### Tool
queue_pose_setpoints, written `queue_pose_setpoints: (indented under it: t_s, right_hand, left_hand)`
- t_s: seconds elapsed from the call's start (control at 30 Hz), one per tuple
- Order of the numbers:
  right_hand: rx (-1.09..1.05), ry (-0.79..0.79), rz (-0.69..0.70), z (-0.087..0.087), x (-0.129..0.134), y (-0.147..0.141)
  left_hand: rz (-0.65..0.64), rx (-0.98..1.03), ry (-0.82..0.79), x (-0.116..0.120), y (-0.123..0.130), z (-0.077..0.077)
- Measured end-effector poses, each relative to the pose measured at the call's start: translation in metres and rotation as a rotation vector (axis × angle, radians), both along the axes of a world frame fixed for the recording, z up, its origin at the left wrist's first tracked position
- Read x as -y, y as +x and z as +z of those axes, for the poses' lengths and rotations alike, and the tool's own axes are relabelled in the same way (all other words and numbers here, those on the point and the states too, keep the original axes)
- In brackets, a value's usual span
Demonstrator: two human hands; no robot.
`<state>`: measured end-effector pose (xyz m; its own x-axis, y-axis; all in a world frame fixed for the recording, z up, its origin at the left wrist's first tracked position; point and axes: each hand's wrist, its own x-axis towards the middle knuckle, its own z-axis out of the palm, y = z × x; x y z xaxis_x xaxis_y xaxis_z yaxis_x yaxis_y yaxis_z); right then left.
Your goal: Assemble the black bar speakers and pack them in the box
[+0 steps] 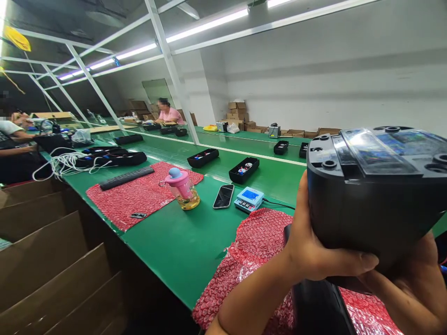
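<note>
Both my hands hold up a black plastic housing (370,209) at the right. Its upturned face has round screw holes and a shiny clear strip. My left hand (321,251) grips the near left side, thumb laid along the lower edge. Under the far right side is my right hand (419,260), its fingers partly hidden by the housing. Below them a long black part (319,307) lies on red bubble wrap (265,232). Close by on the green bench are a light-blue device (249,199) with a small screen and cable, and a phone (223,196).
A pink-topped bottle (182,188) stands beside another bubble-wrap sheet (157,200) bearing a long black bar (127,177). Open black trays (244,170) line the bench. White cables (66,163) lie farther left, cardboard (45,260) stands below. Several people sit farther off, one in a pink shirt (171,114).
</note>
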<state>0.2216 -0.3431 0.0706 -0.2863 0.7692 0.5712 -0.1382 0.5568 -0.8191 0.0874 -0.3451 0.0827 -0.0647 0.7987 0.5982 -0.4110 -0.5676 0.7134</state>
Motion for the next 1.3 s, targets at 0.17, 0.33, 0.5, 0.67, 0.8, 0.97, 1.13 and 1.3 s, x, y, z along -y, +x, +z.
queue_pose_setpoints:
  t_s: [0.17, 0.33, 0.5, 0.67, 0.8, 0.97, 1.13, 1.3]
  right_hand:
    - [-0.030, 0.054, 0.027, -0.001, -0.004, -0.005]
    - [0.069, 0.108, -0.062, -0.004, -0.010, -0.001]
    - [0.308, 0.170, -0.116, -0.008, -0.012, 0.014]
    - [0.306, 0.081, -0.069, -0.010, -0.013, 0.016]
    - [0.236, -0.012, 0.029, -0.010, -0.017, 0.011]
    - [0.150, -0.042, 0.028, -0.016, -0.018, 0.008]
    - [0.044, -0.054, 0.088, -0.017, -0.014, 0.001]
    - [-0.007, -0.112, 0.143, -0.015, -0.012, -0.003]
  left_hand:
    - [0.049, -0.010, -0.027, 0.003, -0.003, 0.005]
    - [-0.027, 0.035, -0.038, 0.004, 0.000, 0.006]
    - [-0.124, 0.123, -0.102, 0.005, 0.001, 0.007]
    - [-0.113, 0.166, -0.133, 0.004, 0.001, 0.008]
    - [-0.046, 0.175, -0.144, 0.004, 0.003, 0.008]
    - [-0.029, 0.189, -0.149, 0.003, 0.004, 0.005]
    - [0.001, 0.175, -0.158, 0.003, 0.004, 0.004]
    - [0.002, 0.192, -0.156, 0.003, 0.002, 0.009]
